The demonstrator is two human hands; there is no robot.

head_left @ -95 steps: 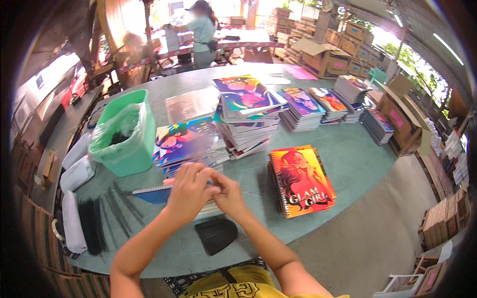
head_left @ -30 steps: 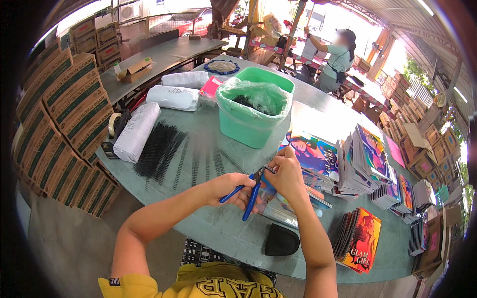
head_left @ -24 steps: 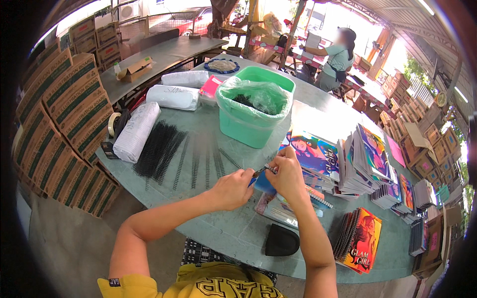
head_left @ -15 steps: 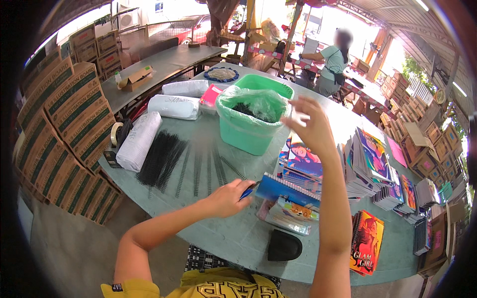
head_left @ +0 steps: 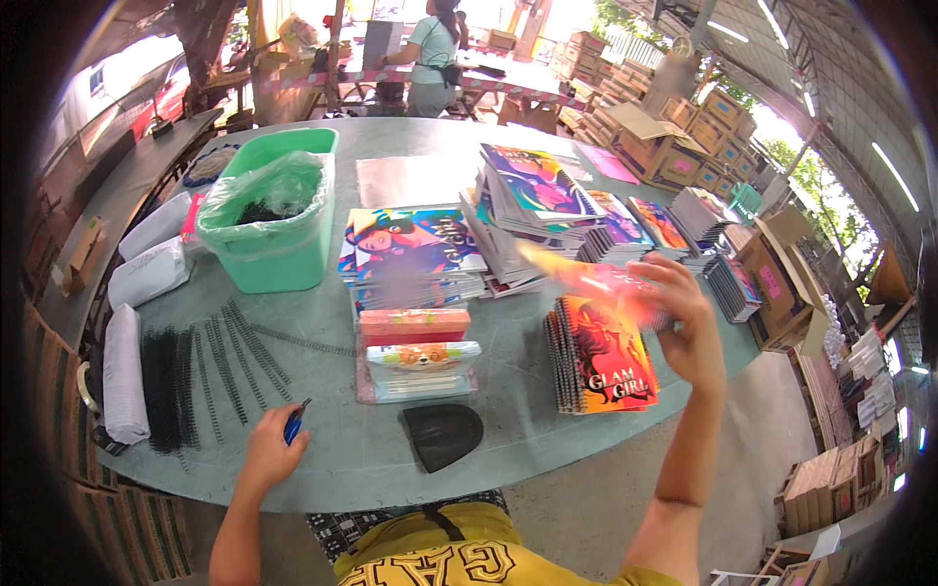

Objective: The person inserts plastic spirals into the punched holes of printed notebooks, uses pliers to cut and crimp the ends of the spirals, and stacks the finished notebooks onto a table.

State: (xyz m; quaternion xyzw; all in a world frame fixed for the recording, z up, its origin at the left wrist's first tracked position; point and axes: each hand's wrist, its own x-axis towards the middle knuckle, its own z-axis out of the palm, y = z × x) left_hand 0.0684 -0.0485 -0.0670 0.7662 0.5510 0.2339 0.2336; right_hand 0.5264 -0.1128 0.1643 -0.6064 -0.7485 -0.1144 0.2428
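Observation:
My left hand (head_left: 266,451) rests on the green table (head_left: 508,391) near its front edge, closed around a blue-handled tool (head_left: 294,424). My right hand (head_left: 681,314) is raised over the right side, holding a blurred orange and yellow notebook (head_left: 596,281) in the air. Below it lies a stack of spiral notebooks with an orange cover (head_left: 601,354). A small pile of covers and plastic sleeves (head_left: 415,354) sits in front of me. Loose black binding spirals (head_left: 200,373) lie to the left.
A green basin lined with a plastic bag (head_left: 269,223) stands at the left. Stacks of colourful notebooks (head_left: 532,210) fill the middle and right. A black curved piece (head_left: 442,436) lies near the front edge. White wrapped rolls (head_left: 122,373) line the left edge. Another person (head_left: 430,54) stands beyond the table.
My right hand has swung from the green basin over to the right, carrying a notebook. My left hand with the blue tool has dropped to the table's front edge. The view has turned right.

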